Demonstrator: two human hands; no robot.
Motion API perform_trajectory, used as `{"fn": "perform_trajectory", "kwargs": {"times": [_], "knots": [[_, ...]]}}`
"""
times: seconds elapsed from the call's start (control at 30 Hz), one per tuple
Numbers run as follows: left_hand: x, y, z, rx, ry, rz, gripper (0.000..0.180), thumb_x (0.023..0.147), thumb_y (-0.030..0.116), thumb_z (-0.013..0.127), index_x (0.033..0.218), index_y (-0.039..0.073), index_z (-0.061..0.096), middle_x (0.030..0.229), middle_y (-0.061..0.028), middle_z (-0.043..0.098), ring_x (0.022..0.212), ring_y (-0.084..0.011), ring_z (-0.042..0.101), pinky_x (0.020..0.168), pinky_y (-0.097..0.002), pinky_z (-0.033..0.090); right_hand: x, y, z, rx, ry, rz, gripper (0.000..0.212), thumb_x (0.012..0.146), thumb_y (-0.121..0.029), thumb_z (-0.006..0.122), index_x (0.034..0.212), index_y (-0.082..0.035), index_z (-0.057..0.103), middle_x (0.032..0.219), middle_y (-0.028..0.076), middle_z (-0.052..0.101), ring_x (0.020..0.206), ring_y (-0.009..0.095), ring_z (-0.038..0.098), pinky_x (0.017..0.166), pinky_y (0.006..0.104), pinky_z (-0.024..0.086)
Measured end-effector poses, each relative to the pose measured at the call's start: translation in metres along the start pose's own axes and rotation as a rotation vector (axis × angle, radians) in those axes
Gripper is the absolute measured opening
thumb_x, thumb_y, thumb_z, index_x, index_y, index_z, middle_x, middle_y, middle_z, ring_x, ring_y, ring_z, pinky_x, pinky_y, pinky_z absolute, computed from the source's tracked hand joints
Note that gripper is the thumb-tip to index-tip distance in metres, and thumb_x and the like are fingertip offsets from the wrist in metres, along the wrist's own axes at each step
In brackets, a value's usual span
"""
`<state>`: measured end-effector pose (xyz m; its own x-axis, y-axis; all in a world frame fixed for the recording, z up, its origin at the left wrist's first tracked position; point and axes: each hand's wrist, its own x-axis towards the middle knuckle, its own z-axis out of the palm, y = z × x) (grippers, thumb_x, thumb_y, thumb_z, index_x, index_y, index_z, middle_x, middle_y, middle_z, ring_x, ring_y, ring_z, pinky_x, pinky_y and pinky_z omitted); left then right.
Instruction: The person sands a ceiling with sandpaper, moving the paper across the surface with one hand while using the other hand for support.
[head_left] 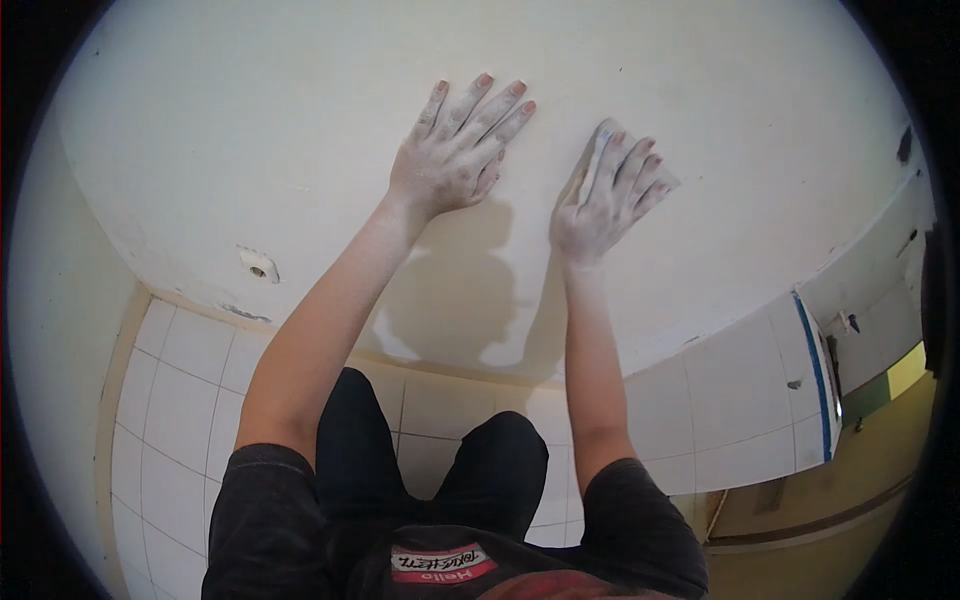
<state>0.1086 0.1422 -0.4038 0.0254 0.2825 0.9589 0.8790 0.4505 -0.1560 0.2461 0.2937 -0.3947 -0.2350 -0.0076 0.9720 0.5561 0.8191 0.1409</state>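
A thin pale sheet (606,127) is held against the wall (280,120), well above its lower edge, beneath the outstretched fingers of the dust-whitened right hand (605,205), while the left hand (450,165), likewise whitened, is placed beside it, fingers spread apart, and a socket (259,265) is set nearer the lower left corner.

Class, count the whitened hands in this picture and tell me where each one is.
2: the left hand, fingers spread against the pale wall, and the right hand, over a flat, pale piece at the wall. No others show.
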Motion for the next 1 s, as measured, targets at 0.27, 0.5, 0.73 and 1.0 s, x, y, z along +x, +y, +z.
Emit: {"fn": "perform_trajectory", "kwargs": {"times": [0.27,0.5,0.73,1.0], "knots": [[0.003,0.005,0.005,-0.011,0.027,0.026,0.058,0.086,0.024,0.051,0.144,0.023,0.048,0.153,0.0002,0.039,0.146,-0.0237,0.027,0.121,-0.0482,0.011,-0.192,-0.005,0.034,0.117,-0.148,-0.128,0.053,0.093,-0.040,0.051,0.142,-0.020,0.050,0.160,0.016,0.022,0.150,0.036,0.008,0.116,0.0634,0.003],[-0.001,-0.003,0.003,0.041,0.004,0.018,0.056,0.088,0.026,0.047,0.144,0.020,0.048,0.153,-0.0017,0.039,0.146,-0.0254,0.028,0.121,-0.0485,0.012,-0.064,-0.011,0.004,0.080,-0.205,0.004,0.052,0.094,-0.026,0.050,0.144,-0.010,0.047,0.155,0.027,0.026,0.148,0.041,0.013,0.116,0.0613,-0.001],[0.000,0.000,0.002,0.059,0.014,0.031,0.054,0.090,0.025,0.045,0.143,0.019,0.049,0.153,-0.0024,0.040,0.146,-0.0260,0.028,0.121,-0.0484,0.012,-0.010,-0.015,0.004,0.069,-0.106,0.072,0.052,0.095,-0.025,0.048,0.144,-0.008,0.046,0.156,0.024,0.026,0.147,0.042,0.016,0.116,0.0606,0.004],[0.002,0.004,0.007,0.009,0.000,0.024,0.055,0.089,0.024,0.045,0.143,0.017,0.049,0.152,-0.0052,0.041,0.146,-0.0281,0.027,0.121,-0.0494,0.010,-0.204,-0.036,0.022,0.098,-0.180,-0.026,0.048,0.094,-0.031,0.051,0.137,-0.011,0.055,0.152,0.024,0.033,0.144,0.045,0.020,0.114,0.0646,0.007]]}}
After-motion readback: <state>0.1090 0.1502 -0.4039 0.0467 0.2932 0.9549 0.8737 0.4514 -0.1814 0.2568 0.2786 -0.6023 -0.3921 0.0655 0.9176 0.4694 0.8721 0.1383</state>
